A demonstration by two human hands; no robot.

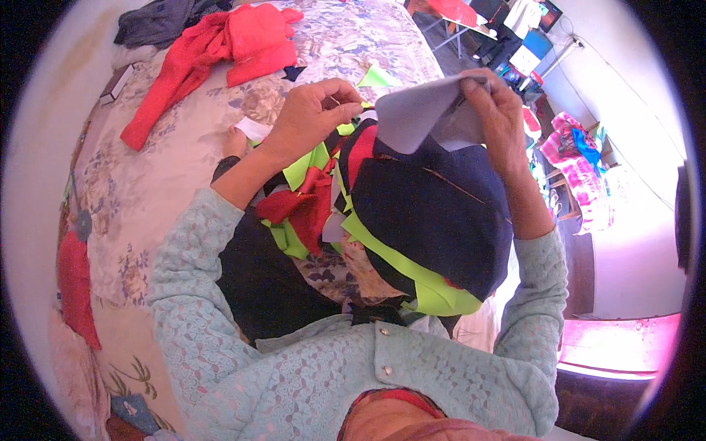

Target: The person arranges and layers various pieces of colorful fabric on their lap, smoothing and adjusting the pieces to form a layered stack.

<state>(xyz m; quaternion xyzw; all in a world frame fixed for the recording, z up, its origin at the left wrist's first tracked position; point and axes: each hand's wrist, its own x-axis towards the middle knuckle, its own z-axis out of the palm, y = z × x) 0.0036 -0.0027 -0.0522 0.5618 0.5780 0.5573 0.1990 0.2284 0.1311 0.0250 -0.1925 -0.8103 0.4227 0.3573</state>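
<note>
My right hand [494,110] grips a grey piece of cloth [412,114] by its upper right corner and holds it up, folded over. To the left of that cloth, my left hand [320,110] is closed in a pinch; what sits between its fingertips is too small to make out. Beneath the hands, a dark navy cloth surface [434,213] bulges over my lap. Lime-green strips [401,268] and red scraps [312,206] lie against it, several of them piled in a loose heap between my legs.
I sit on a bed with a floral cover [353,37]. A red garment [228,44] lies at the far left, with dark clothing [158,23] behind it. A pink checked cloth [577,169] hangs over a wooden piece of furniture to the right.
</note>
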